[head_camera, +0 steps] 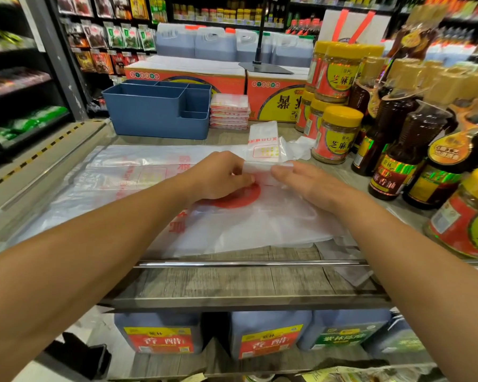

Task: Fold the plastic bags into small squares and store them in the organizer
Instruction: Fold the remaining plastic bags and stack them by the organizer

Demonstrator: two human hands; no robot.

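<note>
On shelf top, left hand fingers pinching folded plastic bag, right hand fingers flat on it

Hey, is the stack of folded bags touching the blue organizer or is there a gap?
Touching, as far as the head view shows: the stack of folded bags sits flush against the right wall of the blue organizer, with no gap visible between them.

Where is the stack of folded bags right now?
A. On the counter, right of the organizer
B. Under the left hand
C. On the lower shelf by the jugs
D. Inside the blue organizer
A: the stack of folded bags sits on the counter against the right side of the blue organizer, whose visible compartments look empty.
</note>
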